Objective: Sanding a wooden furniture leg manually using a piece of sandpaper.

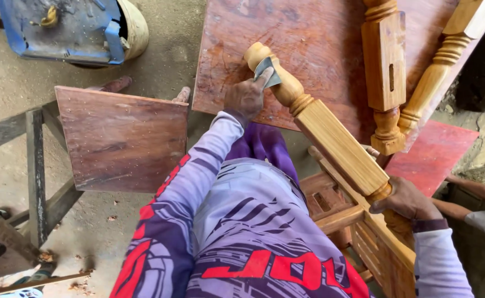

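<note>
Two hands on a turned leg (331, 138): left hand (246, 98) pressing sandpaper (267, 70), right hand (407, 201) gripping.

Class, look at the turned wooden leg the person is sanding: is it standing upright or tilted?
Tilted. The turned wooden leg slants from the right hand up to the left hand.

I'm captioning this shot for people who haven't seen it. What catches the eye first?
The pale turned wooden leg running diagonally through the centre, with the left hand pressing grey sandpaper on its rounded end. The right hand grips its lower end; two more turned legs lie upper right.
</note>
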